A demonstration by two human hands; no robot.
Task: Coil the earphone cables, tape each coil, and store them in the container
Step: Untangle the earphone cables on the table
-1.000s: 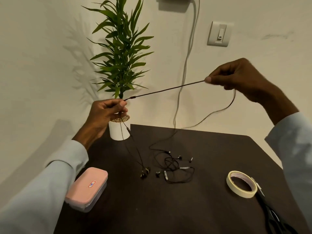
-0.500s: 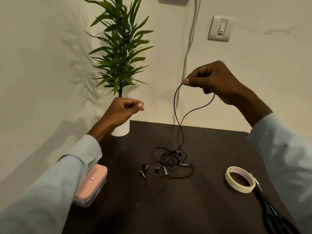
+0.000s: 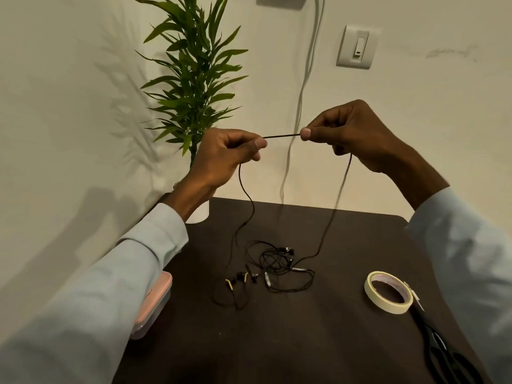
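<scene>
A thin black earphone cable [image 3: 281, 136] is stretched short between my two raised hands above the dark table [image 3: 304, 342]. My left hand [image 3: 225, 156] pinches one end of that span, my right hand [image 3: 352, 133] the other. From each hand a strand hangs down to the table. The left strand ends at earbuds with yellow tips [image 3: 238, 281]. A tangled pile of black earphone cables [image 3: 279, 261] lies mid-table. The pink container [image 3: 151, 306], lid shut, sits at the left edge, partly hidden by my sleeve. A roll of cream tape [image 3: 388, 292] lies at the right.
Black scissors [image 3: 440, 347] lie at the right edge beside the tape. A potted green plant [image 3: 194, 87] stands in the back left corner, its white pot [image 3: 198, 214] behind my left wrist. A grey cord [image 3: 302, 87] hangs down the wall behind.
My left hand has risen and taken hold of the cable again. My right hand has come down a little, so the slack loop is now a short taut span between both hands.
</scene>
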